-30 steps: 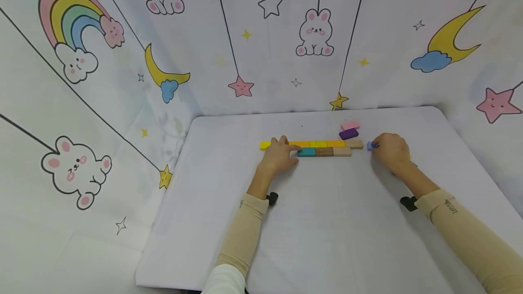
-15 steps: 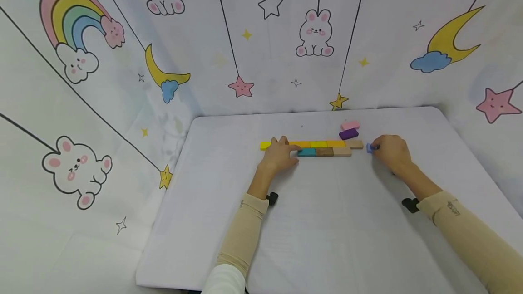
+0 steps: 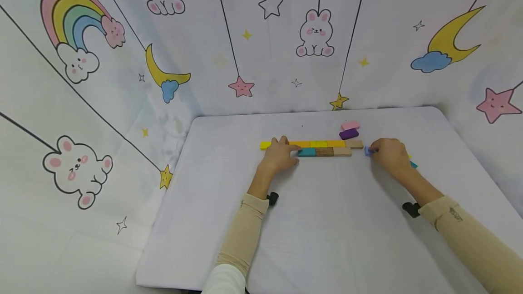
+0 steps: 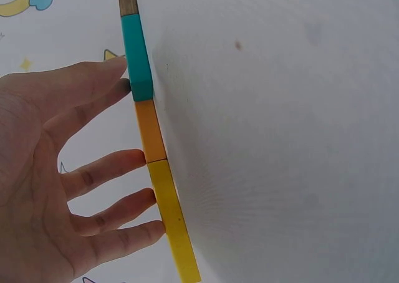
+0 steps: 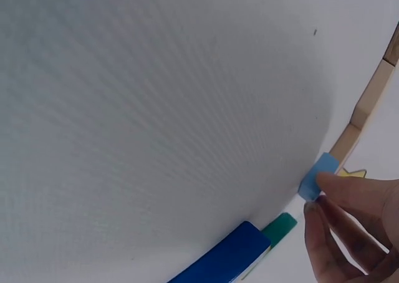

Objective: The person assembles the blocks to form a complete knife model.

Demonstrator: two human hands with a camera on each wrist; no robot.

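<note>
Two touching rows of small wooden blocks lie on the white table. The back row has a yellow block [image 3: 264, 145], orange blocks and a plain wood block [image 3: 354, 144] at its right end. In front run a teal block [image 3: 307, 152], a brown block [image 3: 324, 152] and a pale wood block [image 3: 342, 152]. My left hand [image 3: 279, 154] has its thumb and index finger at the teal block's left end; its other fingertips touch the orange and yellow blocks. Just right of the rows, my right hand [image 3: 390, 155] pinches a light blue block [image 5: 318, 176] between thumb and fingers.
Behind the rows lie a purple block [image 3: 349, 134] and a pink block [image 3: 350, 125]. A dark blue block [image 5: 224, 252] and a green block [image 5: 280, 227] sit near my right hand. A patterned backdrop [image 3: 278, 67] rises behind the table [image 3: 327, 221].
My right hand has shifted slightly left and nearer to me with the light blue block. Behind its wrist, a bit of teal and yellow now shows. The left hand stays put.
</note>
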